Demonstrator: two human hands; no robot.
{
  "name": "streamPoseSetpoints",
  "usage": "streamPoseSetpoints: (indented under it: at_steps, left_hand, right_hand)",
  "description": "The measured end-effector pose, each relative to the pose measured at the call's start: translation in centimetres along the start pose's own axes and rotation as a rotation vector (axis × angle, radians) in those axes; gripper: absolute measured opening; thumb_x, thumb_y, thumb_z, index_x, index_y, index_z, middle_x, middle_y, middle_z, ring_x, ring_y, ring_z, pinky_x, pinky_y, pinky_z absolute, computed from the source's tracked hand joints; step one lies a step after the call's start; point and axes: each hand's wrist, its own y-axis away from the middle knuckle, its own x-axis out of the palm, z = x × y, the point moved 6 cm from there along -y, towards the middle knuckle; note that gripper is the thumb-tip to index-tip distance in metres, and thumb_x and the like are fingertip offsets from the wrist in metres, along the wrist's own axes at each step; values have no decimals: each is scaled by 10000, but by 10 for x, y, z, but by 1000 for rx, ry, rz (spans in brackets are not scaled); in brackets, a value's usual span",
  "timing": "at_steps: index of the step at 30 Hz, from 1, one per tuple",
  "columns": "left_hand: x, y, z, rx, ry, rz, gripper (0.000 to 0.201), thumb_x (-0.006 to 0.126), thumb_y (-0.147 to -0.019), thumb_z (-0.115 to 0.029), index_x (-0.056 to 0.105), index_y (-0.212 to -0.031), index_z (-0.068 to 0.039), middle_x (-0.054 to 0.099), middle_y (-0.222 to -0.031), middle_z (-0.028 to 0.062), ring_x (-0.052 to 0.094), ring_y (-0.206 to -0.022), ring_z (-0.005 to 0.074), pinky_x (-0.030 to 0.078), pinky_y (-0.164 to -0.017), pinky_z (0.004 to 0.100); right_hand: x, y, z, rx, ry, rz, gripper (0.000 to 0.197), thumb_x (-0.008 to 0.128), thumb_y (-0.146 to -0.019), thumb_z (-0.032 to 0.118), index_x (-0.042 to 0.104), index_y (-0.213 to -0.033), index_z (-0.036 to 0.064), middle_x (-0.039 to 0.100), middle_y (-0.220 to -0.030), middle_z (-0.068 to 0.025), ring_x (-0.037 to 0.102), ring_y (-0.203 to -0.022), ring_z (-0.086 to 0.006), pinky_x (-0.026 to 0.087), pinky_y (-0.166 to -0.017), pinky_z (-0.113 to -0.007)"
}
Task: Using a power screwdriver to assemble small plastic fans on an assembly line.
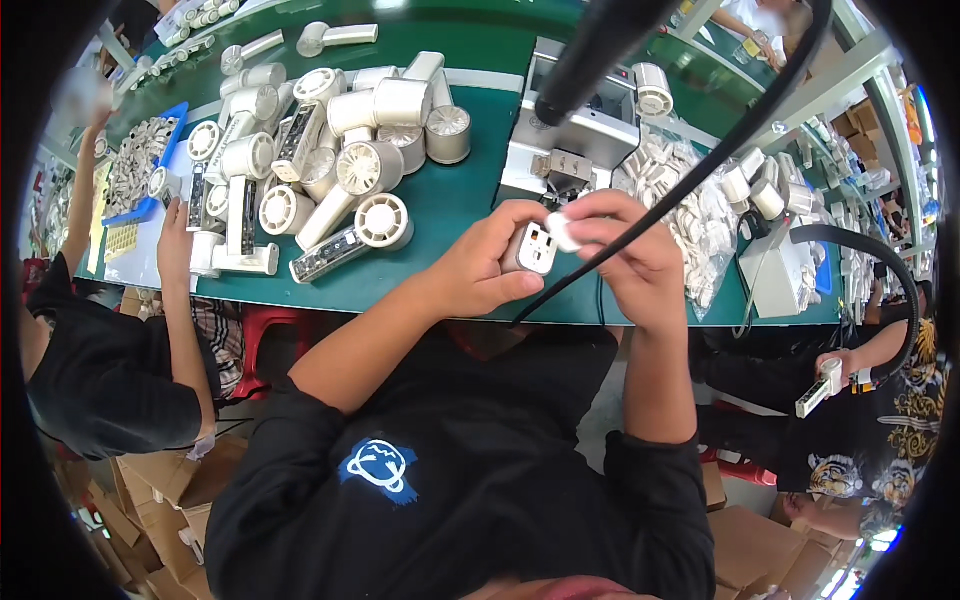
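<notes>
My left hand (495,255) is wrapped round a white plastic housing (538,250). Its end face, turned up toward me, has small dark openings and a spot of orange-red. Between the thumb and fingers of my right hand (630,245) is a small white plastic cap (562,232), right beside that end face. I cannot tell whether the two touch. Just beyond my hands stands a grey metal bench machine (573,135). To its right, a clear bag of small white plastic parts (675,190) lies on the green table (450,205).
Left of my hands are piled white hammer-shaped housings (365,167), some with circuit boards exposed. A blue tray (175,125) of small parts sits farther left. A black cable (690,180) crosses before my right hand. Co-workers' arms reach in at left (178,250) and right (875,350).
</notes>
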Motion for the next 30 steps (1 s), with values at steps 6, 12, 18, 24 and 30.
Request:
streamPoseSetpoints:
  at_steps: [6,12,18,24,30]
  left_hand:
    - [0,2,-2,92,-83,-139,628,621,-774,-282,294,-1247,-30,448,-1138,153,493,-1007,239,398,-859,340]
    - [-3,-1,-11,169,-117,-140,546,602,-769,-412,456,-1138,-36,526,-1040,150,530,-902,333,412,-794,383]
    - [0,-4,-13,122,-51,-212,464,618,-760,-310,459,-1102,-39,536,-973,138,536,-834,310,423,-737,369]
    - [-9,-5,-10,27,-58,-171,470,657,-752,-302,475,-1091,-33,539,-956,127,547,-825,256,436,-734,317]
    - [-19,10,5,40,92,-326,544,656,-771,-380,452,-1139,-35,539,-854,55,514,-737,144,426,-649,263]
  right_hand:
    - [17,-4,11,30,165,113,284,688,-674,39,631,-952,55,546,-807,-78,557,-691,-223,445,-591,-305]
    - [30,7,28,74,171,246,303,655,-719,52,605,-1016,26,531,-750,-125,532,-650,-266,421,-560,-318]
    - [-43,-16,35,-195,206,-791,238,506,-821,49,564,-1047,-2,571,-815,-73,534,-730,-180,417,-666,-278]
    - [-19,-105,0,70,-357,-434,387,571,-784,31,431,-1134,-59,575,-739,-108,569,-625,-193,468,-644,-307]
    - [-20,-82,-15,106,-455,-442,328,544,-823,102,422,-1090,-44,486,-618,-84,496,-509,-172,444,-504,-311]
